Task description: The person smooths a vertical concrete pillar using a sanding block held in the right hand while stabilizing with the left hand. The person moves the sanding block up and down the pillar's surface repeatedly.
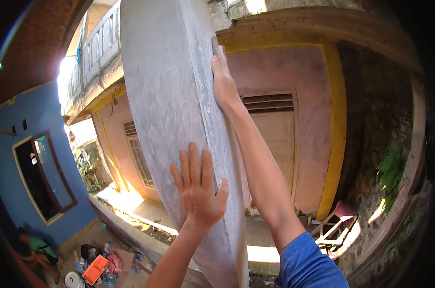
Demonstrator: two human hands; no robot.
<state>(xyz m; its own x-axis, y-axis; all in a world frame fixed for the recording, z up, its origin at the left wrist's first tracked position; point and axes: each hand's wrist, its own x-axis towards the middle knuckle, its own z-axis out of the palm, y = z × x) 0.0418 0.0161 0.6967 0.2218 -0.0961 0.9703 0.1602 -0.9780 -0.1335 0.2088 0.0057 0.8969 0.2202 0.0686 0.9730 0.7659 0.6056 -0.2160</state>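
Note:
A grey plastered pillar [162, 91] rises through the middle of the view, its surface streaked and patchy. My left hand [198, 192] lies against its broad front face, fingers spread and pointing up, with pale dust on the thumb. Higher up, my right hand [222, 79] rests along the pillar's right side, its fingers stretched upward. The palm of that hand is turned to the pillar, so whether anything thin sits under it is hidden. My right arm reaches up from a blue sleeve [308, 264].
Behind stands a pink wall with a pale door [270, 144] and yellow trim [336, 120]. At lower left are an orange tray [96, 270], a white bucket [74, 280] and a crouching person [39, 249]. A low wall [145, 245] runs beside the pillar; a broken chair frame [335, 228] lies right.

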